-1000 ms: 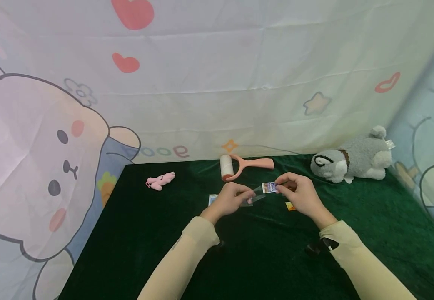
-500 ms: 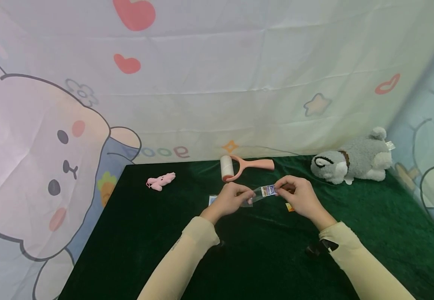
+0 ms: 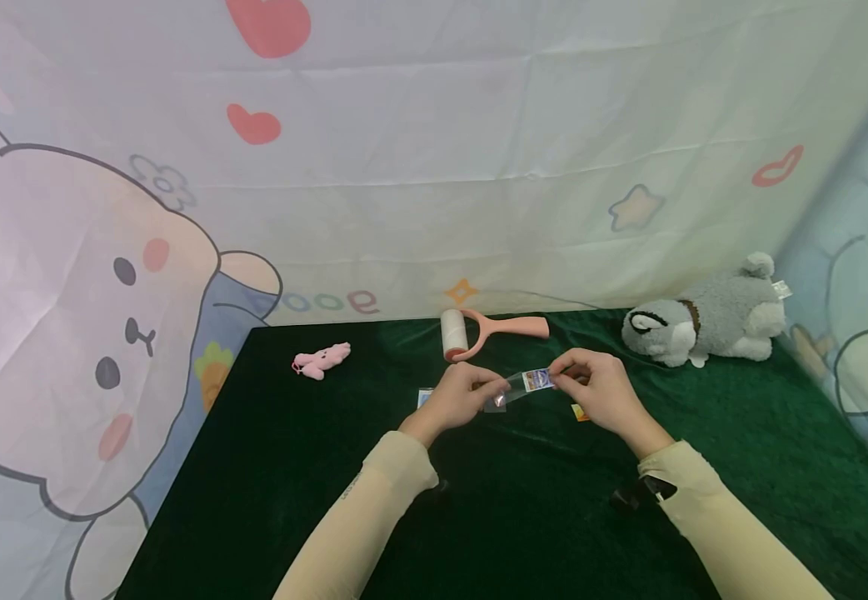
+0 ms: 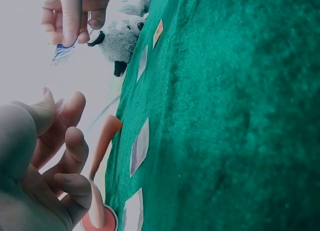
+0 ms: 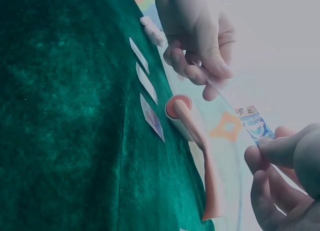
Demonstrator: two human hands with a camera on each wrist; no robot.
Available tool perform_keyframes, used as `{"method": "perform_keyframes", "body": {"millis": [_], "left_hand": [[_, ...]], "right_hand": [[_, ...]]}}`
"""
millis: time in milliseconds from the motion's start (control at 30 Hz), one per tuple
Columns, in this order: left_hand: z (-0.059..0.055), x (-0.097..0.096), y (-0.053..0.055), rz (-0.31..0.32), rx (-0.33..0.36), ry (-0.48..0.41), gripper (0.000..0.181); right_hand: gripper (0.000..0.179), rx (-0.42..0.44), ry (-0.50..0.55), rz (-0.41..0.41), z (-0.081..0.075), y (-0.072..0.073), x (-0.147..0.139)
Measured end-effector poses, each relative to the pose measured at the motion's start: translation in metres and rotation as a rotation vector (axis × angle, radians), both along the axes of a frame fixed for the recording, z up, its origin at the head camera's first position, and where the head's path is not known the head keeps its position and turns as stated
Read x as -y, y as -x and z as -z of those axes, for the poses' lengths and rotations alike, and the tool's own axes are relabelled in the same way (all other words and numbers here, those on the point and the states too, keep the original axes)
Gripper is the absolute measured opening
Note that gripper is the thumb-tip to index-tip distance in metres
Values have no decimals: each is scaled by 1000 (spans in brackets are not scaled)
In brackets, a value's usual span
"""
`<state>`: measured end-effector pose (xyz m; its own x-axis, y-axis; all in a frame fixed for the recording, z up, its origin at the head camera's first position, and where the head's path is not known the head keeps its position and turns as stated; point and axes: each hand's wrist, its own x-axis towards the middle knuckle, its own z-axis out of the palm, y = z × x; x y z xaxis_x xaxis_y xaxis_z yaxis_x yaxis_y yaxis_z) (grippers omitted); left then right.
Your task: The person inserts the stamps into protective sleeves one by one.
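My left hand [image 3: 458,398] pinches a clear plastic sleeve [image 3: 512,391] between thumb and forefinger, the other fingers loosely bent in the left wrist view. Opposite it, my right hand [image 3: 597,390] pinches the right end of a small printed card [image 3: 537,380] in blue and white. The card's left part overlaps the sleeve's right end in the head view. Both are held up over the green cloth. In the right wrist view the card [image 5: 256,125] shows its printed face, and the sleeve [image 5: 216,86] appears nearly edge-on.
Several flat cards or sleeves lie on the green cloth [image 3: 291,467], among them a bluish one [image 3: 424,397] and an orange one [image 3: 580,412]. Behind the hands lies a pink-handled lint roller [image 3: 512,327]. A small pink plush [image 3: 321,362] is left, a grey plush dog [image 3: 719,321] right.
The right hand has shifted the card slightly left and down, so it now overlaps the sleeve's end more than a second ago. The left hand has barely moved.
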<state>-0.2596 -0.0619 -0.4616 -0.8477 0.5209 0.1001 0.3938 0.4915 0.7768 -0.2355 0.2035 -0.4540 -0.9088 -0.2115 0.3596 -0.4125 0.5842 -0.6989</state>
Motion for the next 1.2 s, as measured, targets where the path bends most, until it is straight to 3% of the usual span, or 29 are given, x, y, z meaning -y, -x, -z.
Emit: {"method": "perform_keyframes", "body": {"millis": [600, 933, 1200], "left_hand": [[-1, 1, -2, 11, -6, -17, 27], [-5, 0, -1, 17, -9, -14, 26], [-3, -2, 0, 20, -69, -8, 25]], "right_hand": [[9, -19, -31, 4, 0, 0, 0], [8, -4, -15, -41, 0, 1, 2], [8, 47, 15, -79, -2, -1, 4]]}}
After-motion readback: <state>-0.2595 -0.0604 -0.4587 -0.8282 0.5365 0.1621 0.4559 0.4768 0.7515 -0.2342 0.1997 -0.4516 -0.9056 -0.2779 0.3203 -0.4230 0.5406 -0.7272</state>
